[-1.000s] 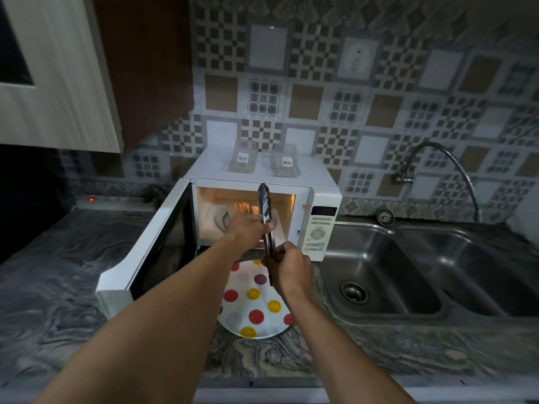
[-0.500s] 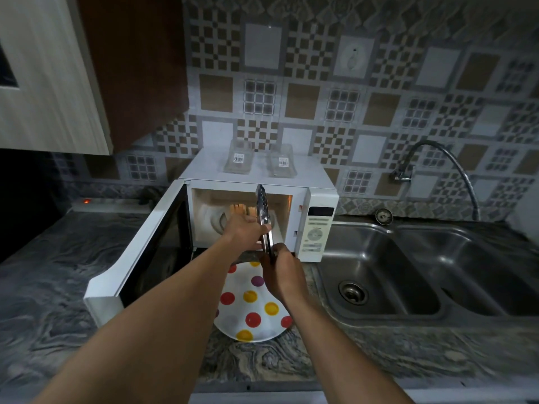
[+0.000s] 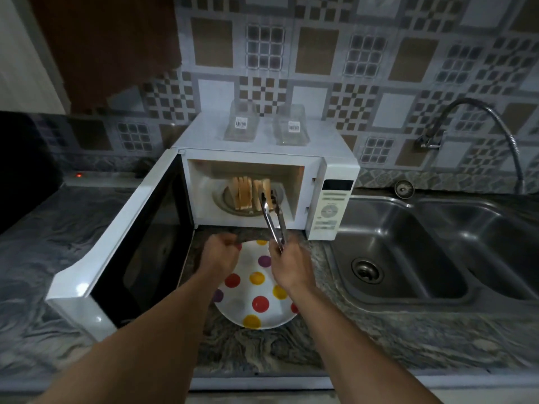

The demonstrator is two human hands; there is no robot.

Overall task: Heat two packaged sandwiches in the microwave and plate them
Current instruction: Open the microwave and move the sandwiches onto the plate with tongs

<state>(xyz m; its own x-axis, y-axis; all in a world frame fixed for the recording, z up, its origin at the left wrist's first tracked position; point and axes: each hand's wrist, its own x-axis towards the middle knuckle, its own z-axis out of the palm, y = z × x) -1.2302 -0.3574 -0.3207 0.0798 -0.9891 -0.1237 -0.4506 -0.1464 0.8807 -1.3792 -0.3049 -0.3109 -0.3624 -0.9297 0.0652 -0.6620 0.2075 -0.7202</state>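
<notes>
Gripped metal tongs [image 3: 272,221] in right hand [image 3: 287,268], fingers wrapped round the handle end, above the plate's 1 o'clock rim. Pointed them toward 12 o'clock into the open microwave [image 3: 204,138], with arms spread and tips either side of the right-hand sandwich's outer slice; could not tell whether touching. Found both sandwiches [image 3: 248,196] unwrapped, standing on edge side by side on the glass turntable [image 3: 221,201] inside the cavity. Curled left hand [image 3: 220,255] into a loose fist with nothing in it, over the polka-dot plate [image 3: 245,293] at its 11 o'clock edge. Saw the plate lying on the marbled countertop [image 3: 262,351], just at 6 o'clock of the microwave, with door [image 3: 116,252] swung out toward 8 o'clock. Noted two clear empty packages [image 3: 241,125] on the microwave's top and a double steel sink [image 3: 408,258] at 3 o'clock.
</notes>
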